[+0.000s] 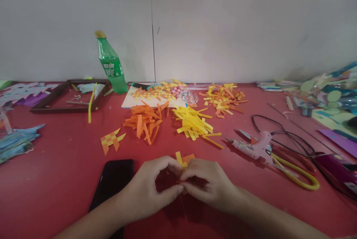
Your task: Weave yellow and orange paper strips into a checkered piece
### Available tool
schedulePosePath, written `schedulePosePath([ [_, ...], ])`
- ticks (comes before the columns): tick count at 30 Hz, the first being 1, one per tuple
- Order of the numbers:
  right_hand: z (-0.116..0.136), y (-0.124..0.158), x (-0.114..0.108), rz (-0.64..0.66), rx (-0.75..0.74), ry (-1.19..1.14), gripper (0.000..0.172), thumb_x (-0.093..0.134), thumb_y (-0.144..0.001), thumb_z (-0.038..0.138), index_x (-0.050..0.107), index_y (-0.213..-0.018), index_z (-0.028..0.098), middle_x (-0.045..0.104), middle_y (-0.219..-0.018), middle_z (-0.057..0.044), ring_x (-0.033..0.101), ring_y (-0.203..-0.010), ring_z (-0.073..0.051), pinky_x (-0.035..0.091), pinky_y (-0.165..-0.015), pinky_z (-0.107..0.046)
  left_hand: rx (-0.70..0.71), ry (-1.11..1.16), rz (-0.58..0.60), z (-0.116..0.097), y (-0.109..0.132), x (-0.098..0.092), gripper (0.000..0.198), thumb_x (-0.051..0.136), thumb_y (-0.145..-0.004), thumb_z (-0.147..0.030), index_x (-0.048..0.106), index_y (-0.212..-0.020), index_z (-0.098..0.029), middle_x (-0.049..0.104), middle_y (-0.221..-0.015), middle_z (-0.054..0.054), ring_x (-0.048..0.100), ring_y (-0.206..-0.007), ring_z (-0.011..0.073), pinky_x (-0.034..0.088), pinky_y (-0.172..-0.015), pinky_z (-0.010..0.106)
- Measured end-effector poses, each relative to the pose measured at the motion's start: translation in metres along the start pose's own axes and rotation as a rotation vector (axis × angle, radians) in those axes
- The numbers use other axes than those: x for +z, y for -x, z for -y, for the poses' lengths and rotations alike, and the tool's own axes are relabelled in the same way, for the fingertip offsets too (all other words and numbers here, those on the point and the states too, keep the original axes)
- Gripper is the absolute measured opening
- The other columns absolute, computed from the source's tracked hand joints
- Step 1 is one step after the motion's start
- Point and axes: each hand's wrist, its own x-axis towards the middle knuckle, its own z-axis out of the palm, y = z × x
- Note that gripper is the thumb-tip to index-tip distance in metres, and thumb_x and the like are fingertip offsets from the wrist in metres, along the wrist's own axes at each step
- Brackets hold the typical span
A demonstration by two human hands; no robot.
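My left hand (pixel 152 188) and my right hand (pixel 208 183) meet near the front of the red table (pixel 69 179), fingers pinched together on a small piece woven from yellow and orange paper strips (pixel 184 158), which pokes up above the fingertips. Most of that piece is hidden by my fingers. A black phone (pixel 113 181) lies just left of my left wrist. Further back lie a pile of orange strips (pixel 145 120) and a pile of yellow strips (pixel 193 121). A finished small woven piece (pixel 111 140) lies to the left.
A pink glue gun (pixel 255 147) with a black cord and scissors with yellow and red handles (pixel 295 170) lie at the right. A green bottle (pixel 111 64), a wooden frame (pixel 69 95), a larger woven mat (pixel 158 92) and mixed strips (pixel 224 97) sit at the back. Coloured paper clutter fills both sides.
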Motion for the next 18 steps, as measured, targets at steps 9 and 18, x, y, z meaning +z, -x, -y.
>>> schedulePosePath([
  [9, 0.008, -0.001, -0.011, 0.005, 0.16, -0.092, 0.01, 0.057, -0.088, 0.02, 0.067, -0.086, 0.02, 0.07, -0.076, -0.001, 0.064, -0.066, -0.01, 0.049, -0.064, -0.019, -0.061, 0.022, -0.072, 0.008, 0.0, 0.0, 0.011, 0.057, -0.084, -0.016, 0.062, -0.094, -0.019, 0.071, -0.088, 0.002, 0.068, -0.082, 0.015, 0.055, -0.075, 0.026],
  [18, -0.005, -0.001, -0.011, -0.009, 0.439, -0.164, 0.018, 0.06, -0.083, 0.022, 0.058, -0.1, 0.019, 0.064, -0.069, 0.002, 0.062, -0.061, -0.01, 0.048, -0.056, -0.019, -0.078, -0.432, -0.105, 0.011, 0.001, 0.002, 0.005, 0.057, -0.086, -0.019, 0.061, -0.088, -0.021, 0.067, -0.08, 0.0, 0.063, -0.073, 0.0167, 0.048, -0.065, 0.027],
])
